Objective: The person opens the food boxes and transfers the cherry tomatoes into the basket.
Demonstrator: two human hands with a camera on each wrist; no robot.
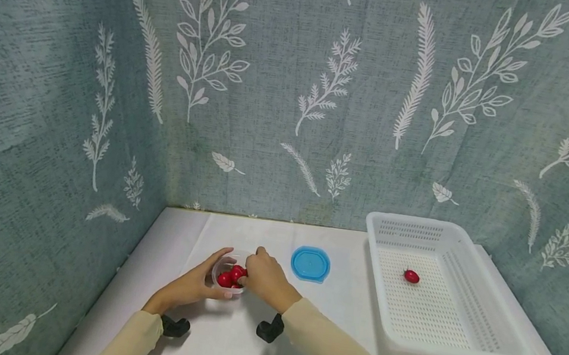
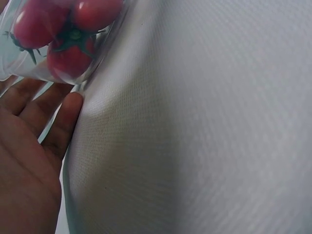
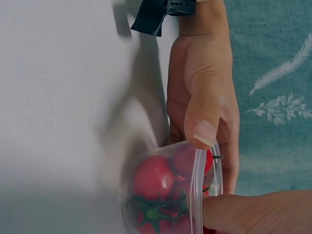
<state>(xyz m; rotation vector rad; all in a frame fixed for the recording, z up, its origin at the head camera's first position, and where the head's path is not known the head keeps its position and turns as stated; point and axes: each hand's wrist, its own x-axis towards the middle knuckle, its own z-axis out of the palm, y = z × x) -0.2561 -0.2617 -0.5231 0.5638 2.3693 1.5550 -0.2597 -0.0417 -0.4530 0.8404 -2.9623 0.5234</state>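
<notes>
A small clear plastic container (image 3: 197,185) holds several red cherry tomatoes (image 1: 225,279) with green stems, seen through its wall in both wrist views. My left hand (image 1: 189,285) grips the container from its left side, thumb near me and fingers round the far side. In the right wrist view the left thumb lies at the rim. My right hand (image 1: 268,278) is over the container's right side, its thumb and fingers dipping inside and pinching a tomato (image 1: 238,272). The right fingertips are partly hidden. A blue lid (image 1: 310,264) lies flat on the table, right of the hands.
On the right stands a large white perforated basket (image 1: 376,297) with one cherry tomato (image 1: 412,276) on its bottom. Patterned grey-green cloth (image 1: 272,110) hangs behind and left of the white table (image 1: 219,349). Black straps (image 1: 270,328) circle both wrists.
</notes>
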